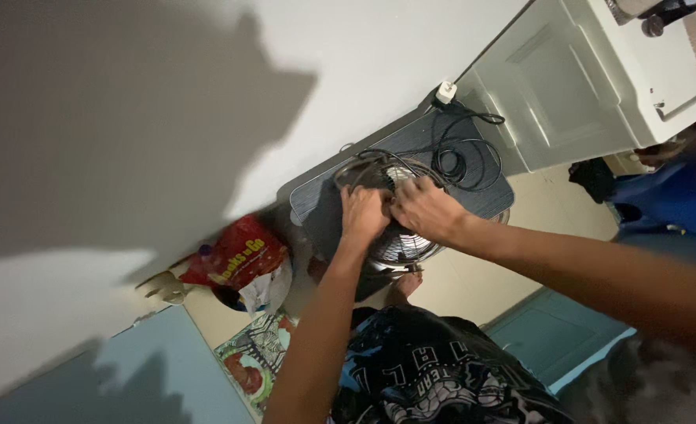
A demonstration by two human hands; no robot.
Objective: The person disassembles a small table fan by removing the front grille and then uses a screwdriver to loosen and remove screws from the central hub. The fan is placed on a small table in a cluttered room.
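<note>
A round metal fan with a wire grille (399, 239) sits on a dark rectangular tabletop (474, 196) against a white wall. My left hand (364, 213) rests on the front of the grille, fingers curled on the wires. My right hand (425, 206) grips the grille's upper part beside it; the two hands touch. A black cable (459, 161) lies coiled on the tabletop behind the fan and runs up to a white plug (445, 92) at the wall.
A white cabinet (556, 90) stands right of the table. A red plastic bag (242, 255) lies on the floor to the left, next to a patterned mat (250, 357). Blue items (670, 200) are at the right edge. My dark printed shirt (426, 369) fills the bottom.
</note>
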